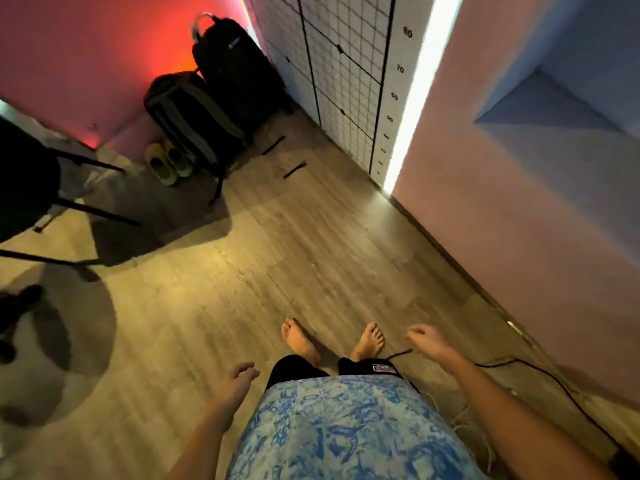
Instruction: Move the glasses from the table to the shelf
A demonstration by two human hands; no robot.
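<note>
No glasses, table top or shelf show in the head view. My left hand [239, 379] hangs low beside my hip, fingers loosely curled and empty. My right hand [427, 341] swings out to the right of my bare feet, fingers loosely bent with nothing in them. I look down at a wooden floor [277, 254] while standing.
Two dark backpacks [214, 98] lean at the far wall, a pair of yellow-green shoes [168, 162] beside them. A black stand with thin legs [52, 209] occupies the left. A black cable [540, 372] runs along the pink wall [519, 202] on the right.
</note>
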